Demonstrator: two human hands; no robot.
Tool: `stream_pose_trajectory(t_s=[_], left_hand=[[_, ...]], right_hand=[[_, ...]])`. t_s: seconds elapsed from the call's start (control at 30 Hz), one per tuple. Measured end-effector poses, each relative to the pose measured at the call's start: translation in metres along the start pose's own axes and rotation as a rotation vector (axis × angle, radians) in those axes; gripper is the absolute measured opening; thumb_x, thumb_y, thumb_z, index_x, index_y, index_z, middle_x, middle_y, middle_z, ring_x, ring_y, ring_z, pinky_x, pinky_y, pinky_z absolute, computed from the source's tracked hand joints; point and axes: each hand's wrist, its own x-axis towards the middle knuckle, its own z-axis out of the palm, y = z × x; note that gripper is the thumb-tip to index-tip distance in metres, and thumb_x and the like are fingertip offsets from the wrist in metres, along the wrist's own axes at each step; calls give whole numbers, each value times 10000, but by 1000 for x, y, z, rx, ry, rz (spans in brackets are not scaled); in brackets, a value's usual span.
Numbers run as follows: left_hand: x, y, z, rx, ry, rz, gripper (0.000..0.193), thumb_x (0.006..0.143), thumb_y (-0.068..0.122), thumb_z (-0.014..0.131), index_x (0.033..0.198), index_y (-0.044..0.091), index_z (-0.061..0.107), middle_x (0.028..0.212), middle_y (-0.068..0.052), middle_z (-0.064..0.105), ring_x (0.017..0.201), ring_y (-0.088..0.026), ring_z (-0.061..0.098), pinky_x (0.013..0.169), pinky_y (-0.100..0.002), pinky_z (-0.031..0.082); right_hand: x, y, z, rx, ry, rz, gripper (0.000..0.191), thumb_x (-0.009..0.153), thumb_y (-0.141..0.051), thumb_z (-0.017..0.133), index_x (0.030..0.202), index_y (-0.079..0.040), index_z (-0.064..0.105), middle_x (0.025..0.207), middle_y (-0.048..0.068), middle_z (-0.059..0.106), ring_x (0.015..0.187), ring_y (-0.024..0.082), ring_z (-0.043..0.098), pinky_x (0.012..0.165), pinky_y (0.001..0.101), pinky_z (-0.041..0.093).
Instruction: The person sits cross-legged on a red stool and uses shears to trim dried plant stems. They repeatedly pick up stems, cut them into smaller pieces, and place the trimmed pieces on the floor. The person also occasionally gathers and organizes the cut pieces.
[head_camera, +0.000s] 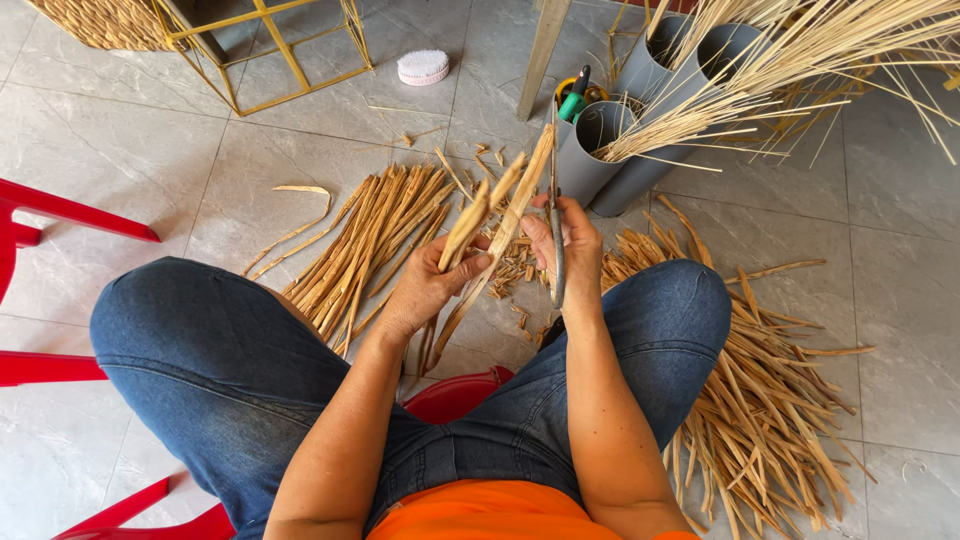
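Seated over floor. Left hand (425, 285) closed around several cane strips (490, 225), held up between knees. Right hand (570, 250) clenched on knife (556, 240), blade beside the strips. Step looks like splitting; next move likely needs blade set squarely on a strip.

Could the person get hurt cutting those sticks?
Maybe. The right hand holds a knife with its blade close to the left hand gripping the cane strips, so a slip could nick the fingers. The split strips look splintery. Loose offcuts cover the floor by the knee and could be slippery underfoot.
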Motion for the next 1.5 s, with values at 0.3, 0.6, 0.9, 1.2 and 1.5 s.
stream_pose_trajectory(t_s=[0.3, 0.6, 0.9, 1.2, 1.5], left_hand=[[2, -12, -5, -76, 113, -40, 240, 936, 211, 756, 1138, 82, 741, 877, 7, 737, 703, -52, 576, 626, -226, 482], [3, -18, -1, 13, 90, 81, 202, 941, 159, 747, 1116, 62, 726, 936, -27, 751, 845, -95, 699, 759, -262, 598], [-3, -14, 4, 46, 25, 87, 138, 933, 153, 767, 1036, 72, 723, 885, -1, 702, 811, -89, 639, 747, -271, 554], [-2, -14, -3, 12, 18, 73, 135, 929, 144, 771, 1024, 69, 712, 857, 21, 666, 792, -79, 589, 729, -254, 516], [16, -24, -37, 187, 119, 117, 155, 939, 143, 767, 1057, 58, 715, 895, -12, 715, 809, -92, 626, 754, -270, 540]], right_hand=[[-1, -1, 7, 21, -53, 17, 428, 949, -378, 735, 1223, -63, 642, 896, 11, 659, 807, 81, 626, 682, 235, 514], [-1, 5, 11, -8, -27, 21, 415, 930, -394, 745, 1192, -82, 663, 840, 11, 695, 729, 59, 609, 602, 207, 479], [-7, 8, 19, 98, -15, 34, 350, 931, -309, 781, 1127, -35, 684, 695, -46, 578, 543, 24, 498, 464, 194, 399], [-12, 1, 24, 123, -22, 72, 327, 938, -298, 769, 1109, -32, 691, 598, -49, 532, 440, 26, 437, 397, 200, 361], [-14, 14, 19, 180, -53, 56, 198, 1014, -211, 732, 1133, -59, 689, 628, -14, 518, 457, 70, 459, 402, 237, 364]])
